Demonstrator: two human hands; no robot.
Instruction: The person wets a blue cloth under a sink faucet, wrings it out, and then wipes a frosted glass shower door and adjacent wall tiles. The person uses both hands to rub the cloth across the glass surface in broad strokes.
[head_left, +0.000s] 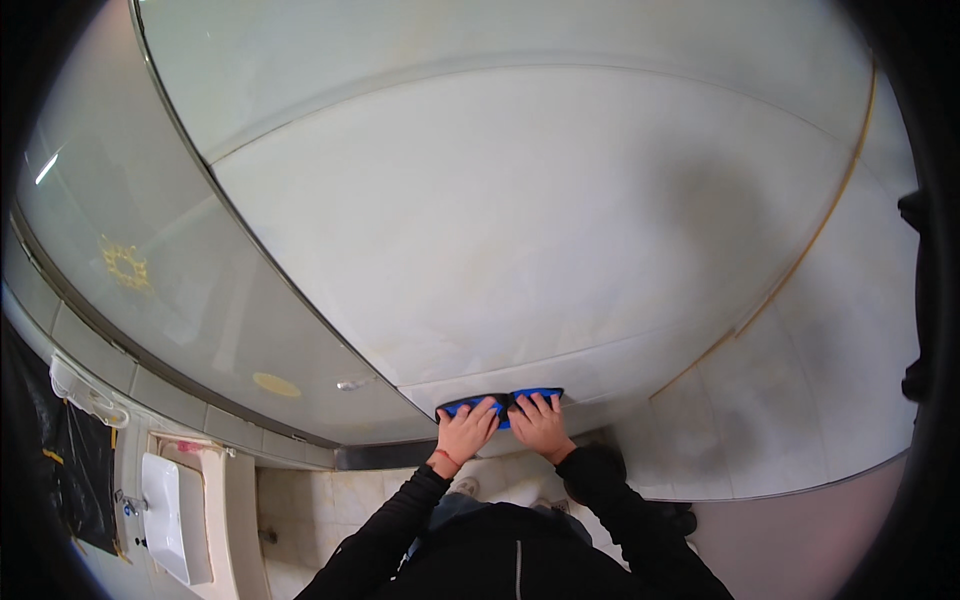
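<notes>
Both hands hold blue-and-black pads against the lower part of a pale tiled wall (525, 225). My left hand (465, 431), with a red string at the wrist, lies over the left pad (450, 409), its fingers spread across it. Beside it, my right hand (541, 426) rests over the right pad (551, 392). The two pads sit side by side, touching or nearly so, close to the lower end of the glass panel's metal edge. What the palms cover is hidden.
A glass panel (225, 300) with yellow decorations and a small handle stands at the left. Beyond it are a white washbasin (165, 517) and black plastic sheeting (94, 472) taped up. A yellowish strip (810, 255) runs down the wall corner at the right. Floor tiles (352, 495) show below.
</notes>
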